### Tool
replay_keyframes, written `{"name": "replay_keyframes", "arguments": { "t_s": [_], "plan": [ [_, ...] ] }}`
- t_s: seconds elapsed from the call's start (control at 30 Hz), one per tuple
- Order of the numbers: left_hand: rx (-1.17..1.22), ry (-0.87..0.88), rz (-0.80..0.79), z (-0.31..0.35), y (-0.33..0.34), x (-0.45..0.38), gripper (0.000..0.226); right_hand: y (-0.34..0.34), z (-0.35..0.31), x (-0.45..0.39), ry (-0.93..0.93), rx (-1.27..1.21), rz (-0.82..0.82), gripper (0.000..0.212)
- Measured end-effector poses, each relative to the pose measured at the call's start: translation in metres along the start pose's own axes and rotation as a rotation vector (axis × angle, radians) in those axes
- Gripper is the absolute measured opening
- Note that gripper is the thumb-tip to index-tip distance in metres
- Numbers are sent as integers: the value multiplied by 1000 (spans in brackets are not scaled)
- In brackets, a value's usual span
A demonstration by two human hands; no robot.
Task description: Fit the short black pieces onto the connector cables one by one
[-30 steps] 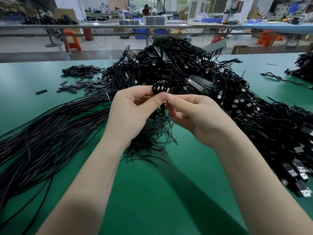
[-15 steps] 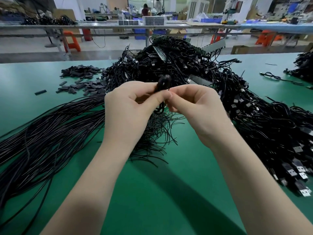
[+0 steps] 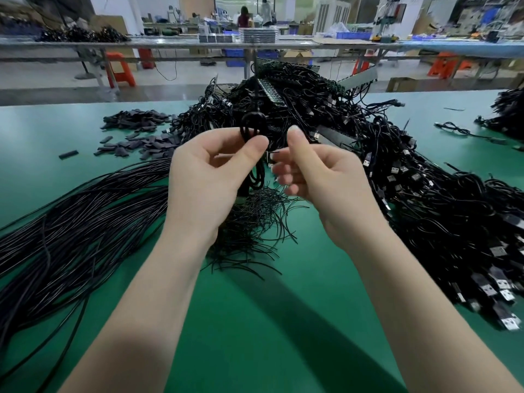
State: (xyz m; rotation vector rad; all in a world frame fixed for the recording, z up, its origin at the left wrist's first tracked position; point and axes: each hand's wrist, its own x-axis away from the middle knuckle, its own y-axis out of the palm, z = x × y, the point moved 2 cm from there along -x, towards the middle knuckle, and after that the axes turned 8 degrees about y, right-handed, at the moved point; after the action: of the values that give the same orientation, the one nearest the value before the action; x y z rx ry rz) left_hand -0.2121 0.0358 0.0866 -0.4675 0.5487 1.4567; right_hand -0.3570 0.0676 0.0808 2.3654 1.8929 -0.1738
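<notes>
Too many to count left of the left hand: long black cables, and beyond them short black pieces on the green surface. Left hand raised, thumb and forefinger pinching one coiled connector cable, its lower end hidden behind the palm. Just beside, right hand raised, fingers loosely curled, holding nothing discernible. Right of it, uncountable tangled connector cable heap, cut off by the edge.

It was a factory assembly floor — a long green worktable heaped with black cables, more benches across the top of the frame, orange stools, blue bins.
</notes>
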Motion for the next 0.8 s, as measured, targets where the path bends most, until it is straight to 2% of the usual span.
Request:
{"name": "replay_keyframes", "arguments": {
  "t_s": [0.03,0.1,0.17,0.27,0.53,0.67,0.8],
  "plan": [
    [-24,49,-24,1,0,0,15,0,2,0,124,-62,-63,30],
    [-1,84,-82,3,1,1,22,0,3,1,231,-121,-120,23],
    [61,73,-99,3,2,1,23,-2,2,1,256,-211,-149,15],
    [83,71,-76,2,2,1,16,-2,-2,4,284,-240,-216,17],
    [62,147,-86,4,-3,-1,23,6,-8,11,363,-402,-292,10],
    [76,120,-80,5,0,0,15,8,-8,12,210,-392,-233,8],
    [44,38,-32,4,3,3,4,8,-8,11,-196,13,4,9]
  ]
}}
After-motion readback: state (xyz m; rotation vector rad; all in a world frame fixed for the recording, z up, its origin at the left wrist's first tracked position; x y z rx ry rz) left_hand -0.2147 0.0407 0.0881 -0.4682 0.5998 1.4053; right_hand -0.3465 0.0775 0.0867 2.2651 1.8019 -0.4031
